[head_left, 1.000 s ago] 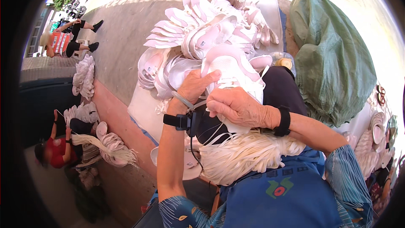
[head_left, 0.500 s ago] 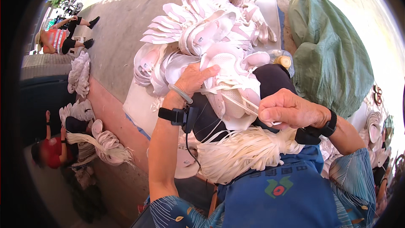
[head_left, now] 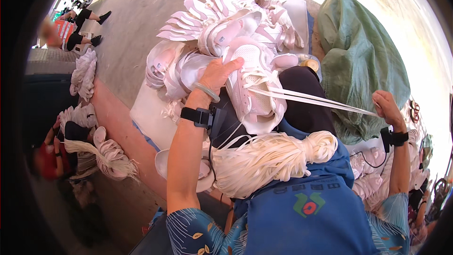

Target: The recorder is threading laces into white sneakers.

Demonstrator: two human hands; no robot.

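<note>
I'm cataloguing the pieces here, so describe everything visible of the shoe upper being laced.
The shoe upper is white and pale pink, with a perforated, mesh-like toe and smoother side panels that look synthetic. It lies face up above the dark trousers, toe pointing away from the person, ankle opening nearer. White laces cross its front, and long strands run taut from it to the right hand. The left hand grips its left edge, thumb on top. Its underside is hidden.
</note>
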